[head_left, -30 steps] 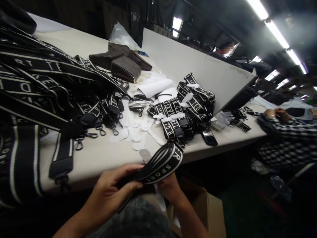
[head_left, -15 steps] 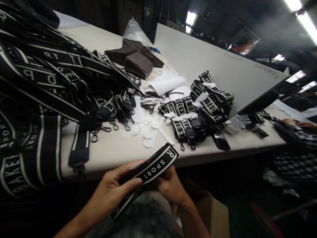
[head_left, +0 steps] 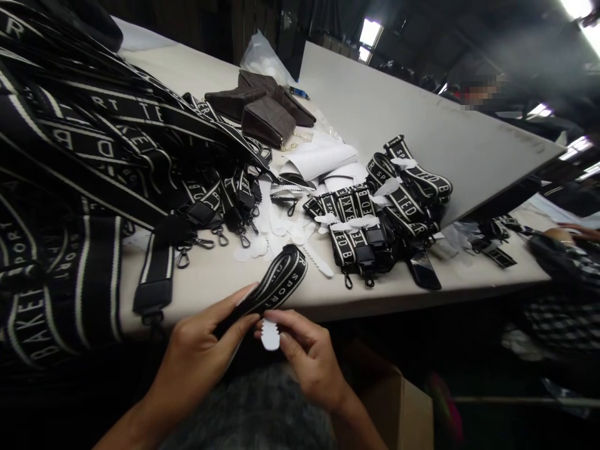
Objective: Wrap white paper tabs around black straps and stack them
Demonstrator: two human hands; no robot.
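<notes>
Gripping a folded black strap [head_left: 287,275] in the left hand [head_left: 197,356], with thumb and fingers pressed together on either side of the folds. Holding it above the lap, just at the near edge of the table [head_left: 201,290], with the rounded loop pointing up and away and with white "SPORT" lettering on the outer face. Pinching a white paper band [head_left: 270,335] between thumb and fingertips of the right hand [head_left: 312,359], just below the strap and close to the left thumb. Showing the band's rounded, notched end downward while hiding its upper part behind the fingers.

Facing, on the left, a big heap of loose straps [head_left: 94,131] with metal hooks [head_left: 182,258] hanging from some ends. Looking, past the folded strap, toward scattered white paper strips [head_left: 281,228] and, to their right, a pile of folded straps [head_left: 360,212] wrapped with white bands. Seeing a phone [head_left: 424,270] lying beside that pile near the table edge, brown pouches [head_left: 269,120] farther back, and a white board [head_left: 398,131] leaning behind. Having an open cardboard box [head_left: 415,412] below on the right, and a co-worker's checked sleeve [head_left: 562,322] farther right.
</notes>
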